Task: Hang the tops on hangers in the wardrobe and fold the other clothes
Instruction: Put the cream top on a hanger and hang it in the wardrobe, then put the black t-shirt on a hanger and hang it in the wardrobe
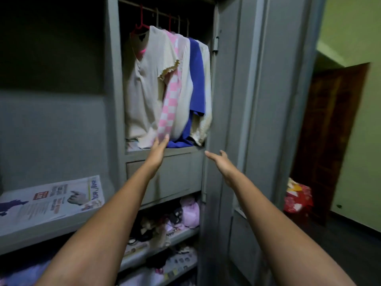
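- The left hand (158, 150) reaches up with straight, released fingers (165, 139), their tips touching the hem of the pink checked top (170, 100).
- The right hand (221, 162) is open too, holding nothing, fingers stretched towards the wardrobe door (231, 89) edge.
- Above the left fingers, the tops hang on hangers from the rail (154, 11): cream top (144, 83), blue top (196, 79).
- Risk: a tug on the hem could slide a top off its hanger, or the closing door could trap the blue hem on the shelf.

tops (165, 85) hang on rail (156, 12) in wardrobe (115, 83); newspaper (51, 199) on shelf left; door (247, 100) right.
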{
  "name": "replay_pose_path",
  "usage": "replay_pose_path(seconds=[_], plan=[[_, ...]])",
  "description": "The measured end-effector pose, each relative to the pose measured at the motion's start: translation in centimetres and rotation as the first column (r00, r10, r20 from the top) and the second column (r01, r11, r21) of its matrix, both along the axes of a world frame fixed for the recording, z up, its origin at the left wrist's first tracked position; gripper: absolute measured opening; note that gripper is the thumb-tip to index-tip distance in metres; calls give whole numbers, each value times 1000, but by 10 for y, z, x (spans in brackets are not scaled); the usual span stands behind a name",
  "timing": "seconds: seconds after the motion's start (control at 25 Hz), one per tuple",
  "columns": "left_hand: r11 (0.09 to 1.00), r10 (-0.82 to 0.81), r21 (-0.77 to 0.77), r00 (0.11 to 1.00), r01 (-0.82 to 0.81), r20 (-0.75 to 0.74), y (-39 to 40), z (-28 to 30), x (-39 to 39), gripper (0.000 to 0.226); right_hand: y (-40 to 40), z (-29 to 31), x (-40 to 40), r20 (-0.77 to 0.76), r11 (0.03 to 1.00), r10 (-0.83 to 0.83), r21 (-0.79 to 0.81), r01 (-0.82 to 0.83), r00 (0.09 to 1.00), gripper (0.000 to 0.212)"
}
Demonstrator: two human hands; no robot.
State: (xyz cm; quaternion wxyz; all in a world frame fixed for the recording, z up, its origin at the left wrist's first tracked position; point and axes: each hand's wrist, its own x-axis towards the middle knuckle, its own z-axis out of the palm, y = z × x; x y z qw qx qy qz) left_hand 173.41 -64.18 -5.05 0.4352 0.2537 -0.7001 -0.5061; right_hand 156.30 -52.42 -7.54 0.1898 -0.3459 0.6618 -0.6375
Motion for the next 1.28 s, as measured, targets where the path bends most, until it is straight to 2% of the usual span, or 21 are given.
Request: replay_pose_path(seconds=[0.2,0.32,0.36,0.44,0.6,0.84,1.0,1.12,1.28], plan=[[976,-211,50,977,210,23,114,-13,-41,69,132,-12,-7,36,999,-52,-9,52,998,85],[945,-328,46,942,325,75,190,-16,-54,71,212,-13,-5,23,997,-74,27,74,997,104],[933,-360,45,928,357,93,214,-17,-58,71,237,-18,-11,19,995,-93,29,93,995,105],[903,-430,58,896,427,106,258,-23,-68,72,288,-24,-18,36,987,-159,8,158,987,90],[794,-607,127,788,595,105,338,-37,-89,77,401,-24,-17,127,936,-348,1,351,929,72],[660,-751,176,647,730,135,436,-43,-127,85,556,-28,-14,47,791,-609,117,601,792,82],[552,-833,202,548,809,77,497,-47,-146,78,629,-29,-4,33,721,-689,125,681,724,84],[522,-853,174,511,835,105,523,-46,-159,83,658,-24,-6,-2,673,-734,136,727,679,80],[508,-861,111,501,854,82,533,-37,-188,83,669,-18,-29,3,661,-745,136,738,667,80]])
